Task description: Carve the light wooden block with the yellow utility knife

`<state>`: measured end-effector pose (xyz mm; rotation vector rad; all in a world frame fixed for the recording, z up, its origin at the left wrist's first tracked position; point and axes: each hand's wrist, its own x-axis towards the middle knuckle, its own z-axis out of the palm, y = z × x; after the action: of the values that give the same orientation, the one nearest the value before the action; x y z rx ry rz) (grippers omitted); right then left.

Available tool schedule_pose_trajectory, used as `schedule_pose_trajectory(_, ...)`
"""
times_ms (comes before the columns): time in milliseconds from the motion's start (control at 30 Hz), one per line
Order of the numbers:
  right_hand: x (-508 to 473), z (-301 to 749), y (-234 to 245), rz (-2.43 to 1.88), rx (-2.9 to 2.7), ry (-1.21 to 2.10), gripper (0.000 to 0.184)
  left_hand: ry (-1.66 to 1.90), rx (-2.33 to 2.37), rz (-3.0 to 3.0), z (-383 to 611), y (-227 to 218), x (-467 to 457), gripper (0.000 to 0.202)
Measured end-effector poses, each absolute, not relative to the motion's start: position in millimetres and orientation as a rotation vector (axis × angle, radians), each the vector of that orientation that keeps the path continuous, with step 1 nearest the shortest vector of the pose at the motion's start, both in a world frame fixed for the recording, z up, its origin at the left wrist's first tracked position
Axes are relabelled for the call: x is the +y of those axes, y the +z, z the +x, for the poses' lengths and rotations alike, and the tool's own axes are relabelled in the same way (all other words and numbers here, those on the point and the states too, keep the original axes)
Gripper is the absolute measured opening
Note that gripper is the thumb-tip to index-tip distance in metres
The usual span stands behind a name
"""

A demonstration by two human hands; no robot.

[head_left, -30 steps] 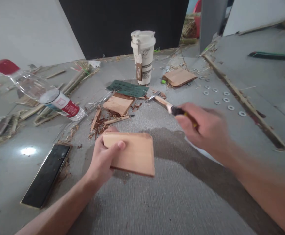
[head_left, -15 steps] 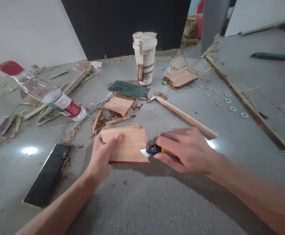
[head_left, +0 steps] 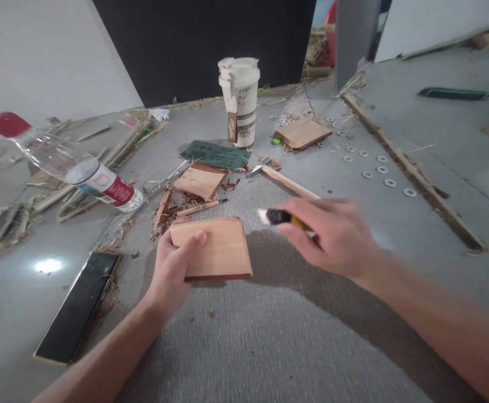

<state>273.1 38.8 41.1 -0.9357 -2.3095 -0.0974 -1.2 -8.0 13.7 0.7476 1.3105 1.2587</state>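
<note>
My left hand point(head_left: 172, 268) grips a flat piece of light wood point(head_left: 217, 249) by its left edge, thumb on top, just above a grey mat point(head_left: 269, 336). My right hand point(head_left: 332, 238) is closed around a black-and-yellow utility knife point(head_left: 284, 218). Its short blade points left and hovers a little above and to the right of the wood, not touching it. The right hand is blurred by motion.
A dark phone point(head_left: 78, 305) lies at the left. Beyond the wood are wood chips, a pencil point(head_left: 202, 207), a smaller wood piece point(head_left: 200, 182), green sandpaper point(head_left: 214, 154), a chisel point(head_left: 282, 179), a lidded cup point(head_left: 239, 101), a tilted water bottle point(head_left: 71, 168), another wood piece point(head_left: 301, 133) and several washers point(head_left: 378, 170).
The right hand brought the knife down to the wood's right edge, then lifted it up and away to the right. The left hand kept hold of the wood, which has tilted slightly.
</note>
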Motion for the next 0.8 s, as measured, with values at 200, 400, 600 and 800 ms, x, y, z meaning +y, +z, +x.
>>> schedule_pose_trajectory(200,23,255,37,-0.849,-2.474,0.052,0.037,1.309,1.267,0.765,-2,13,-6,0.05)
schedule_pose_trajectory(400,28,259,37,-0.735,-2.525,-0.132,0.047,1.213,1.227,0.757,-2,19,-9,0.052)
schedule_pose_trajectory(600,53,292,43,-1.23,-2.184,-0.447,0.039,1.069,1.141,0.889,0,16,-21,0.053)
schedule_pose_trajectory(800,53,299,47,-1.23,-2.104,-0.387,0.032,1.093,1.22,0.811,5,11,-17,0.055)
